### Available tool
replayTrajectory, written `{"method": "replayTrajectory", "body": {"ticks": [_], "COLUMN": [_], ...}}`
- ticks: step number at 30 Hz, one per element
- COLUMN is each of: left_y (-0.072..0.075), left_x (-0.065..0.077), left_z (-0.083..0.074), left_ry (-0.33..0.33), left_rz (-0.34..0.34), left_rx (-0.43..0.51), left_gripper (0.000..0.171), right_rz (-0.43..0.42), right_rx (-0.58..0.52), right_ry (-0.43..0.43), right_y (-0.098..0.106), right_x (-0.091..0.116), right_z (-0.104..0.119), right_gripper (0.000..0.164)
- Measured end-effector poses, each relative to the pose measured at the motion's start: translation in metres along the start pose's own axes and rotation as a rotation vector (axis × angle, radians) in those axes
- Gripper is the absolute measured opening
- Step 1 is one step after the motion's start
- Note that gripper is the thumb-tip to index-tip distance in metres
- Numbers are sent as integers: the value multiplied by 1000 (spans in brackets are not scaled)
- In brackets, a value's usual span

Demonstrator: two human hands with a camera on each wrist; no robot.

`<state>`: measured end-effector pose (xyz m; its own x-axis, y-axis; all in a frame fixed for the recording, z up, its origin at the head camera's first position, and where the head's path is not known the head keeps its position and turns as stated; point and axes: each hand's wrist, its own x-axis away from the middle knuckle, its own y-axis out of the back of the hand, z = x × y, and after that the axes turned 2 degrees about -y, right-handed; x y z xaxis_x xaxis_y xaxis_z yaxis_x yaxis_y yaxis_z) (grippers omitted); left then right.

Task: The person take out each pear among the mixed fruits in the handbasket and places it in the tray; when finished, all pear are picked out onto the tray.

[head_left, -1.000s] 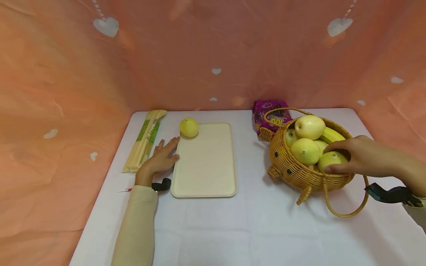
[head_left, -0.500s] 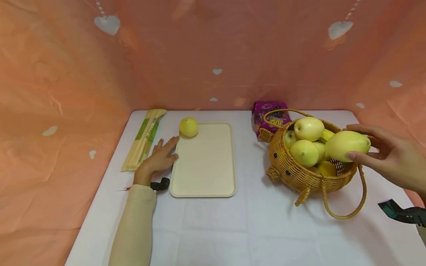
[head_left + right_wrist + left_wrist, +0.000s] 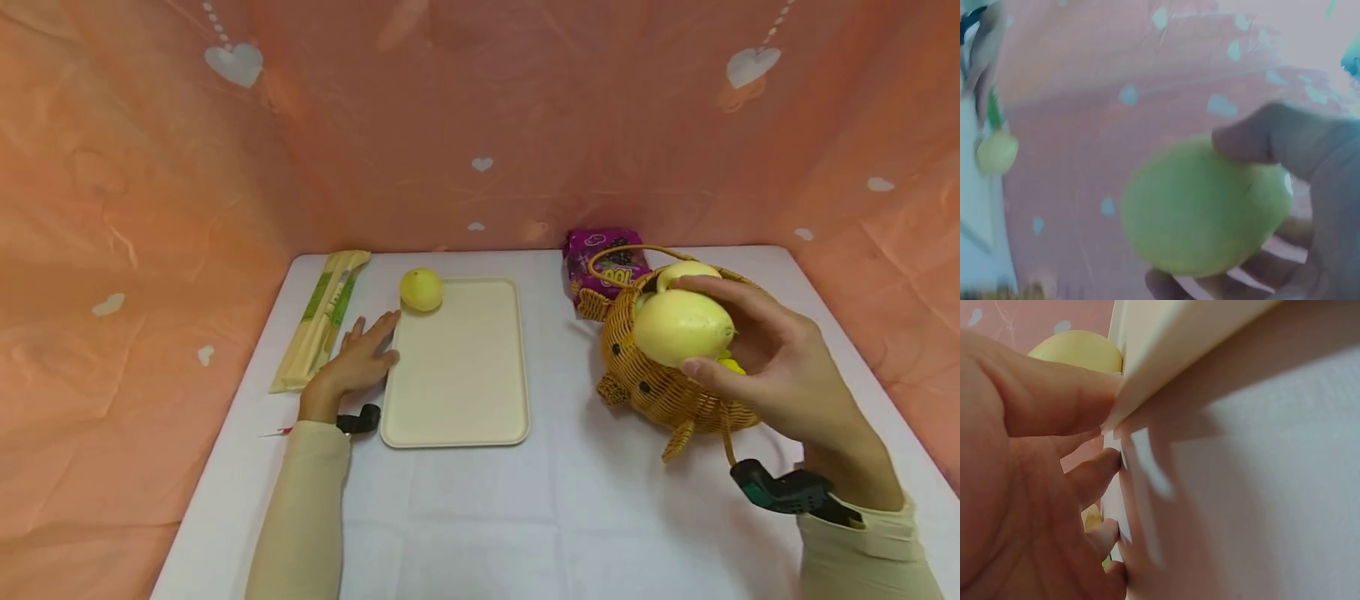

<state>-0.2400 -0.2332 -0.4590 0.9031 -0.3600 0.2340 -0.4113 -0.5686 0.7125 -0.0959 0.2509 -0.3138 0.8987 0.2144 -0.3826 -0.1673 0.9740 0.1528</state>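
Note:
My right hand [image 3: 795, 367] holds an oval yellow-green fruit [image 3: 681, 329] between thumb and fingers, raised over the near side of a pig-shaped wicker basket [image 3: 660, 404]. The right wrist view shows the same fruit [image 3: 1204, 206] with the thumb on one side and fingertips under it. Most of the basket's other fruit is hidden behind the hand. My left hand [image 3: 356, 367] lies at the left edge of a cream tray [image 3: 457, 367], fingers extended, thumb at the rim. A round yellow-green fruit [image 3: 422, 289] sits at the tray's far left corner.
Left of the left hand lies a long beige and green packet [image 3: 318, 321]. A purple snack bag [image 3: 603, 262] stands behind the basket. The white-covered table [image 3: 480, 508] meets pinkish-orange cloth walls at the back and sides.
My right hand has lifted the oval fruit out of the basket's right side, then carried it leftward over the basket. The left hand has stayed at the tray's edge.

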Motion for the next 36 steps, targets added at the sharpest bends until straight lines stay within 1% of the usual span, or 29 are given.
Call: {"method": "replayTrajectory", "body": {"ticks": [1,5,7,9,12,16,20,22,25,27,30,34,36], "left_y": [0,-1,-1,-1,-2,-1,0,1,2,2,2,4,3], "left_x": [1,1,1,1,1,0,-1,-1,0,0,1,2,2], "left_z": [0,2,3,3,3,3,3,3,4,4,4,3,3], "left_ry": [-1,4,9,16,21,19,18,21,24,29,26,14,15], "left_rz": [-1,-8,-9,-8,-3,4,0,-2,1,5,2,0,5], "left_rx": [0,-5,-3,1,5,9,12,16,16,17,17,25,25], "left_gripper": [73,73,73,73,73,73,73,73,73,73,73,73,73], "right_rz": [-16,-41,-34,-14,-13,-67,-156,-206,-258,-261,-235,-192,-163], "right_rx": [6,-49,-60,-65,-45,-49,-94,-81,-38,-13,2,57,75], "right_ry": [-9,-4,-30,-33,-75,-126,-115,-99,-115,-141,-161,-166,-185], "right_y": [-8,-36,-49,-60,-77,-100,-126,-137,-150,-156,-162,-165,-165], "right_x": [-4,-21,-30,-40,-54,-75,-97,-108,-119,-124,-133,-145,-151], "right_z": [1,1,3,2,1,-11,-34,-50,-74,-88,-108,-134,-146], "right_gripper": [80,77,74,71,69,68,64,63,64,65,65,62,60]}}
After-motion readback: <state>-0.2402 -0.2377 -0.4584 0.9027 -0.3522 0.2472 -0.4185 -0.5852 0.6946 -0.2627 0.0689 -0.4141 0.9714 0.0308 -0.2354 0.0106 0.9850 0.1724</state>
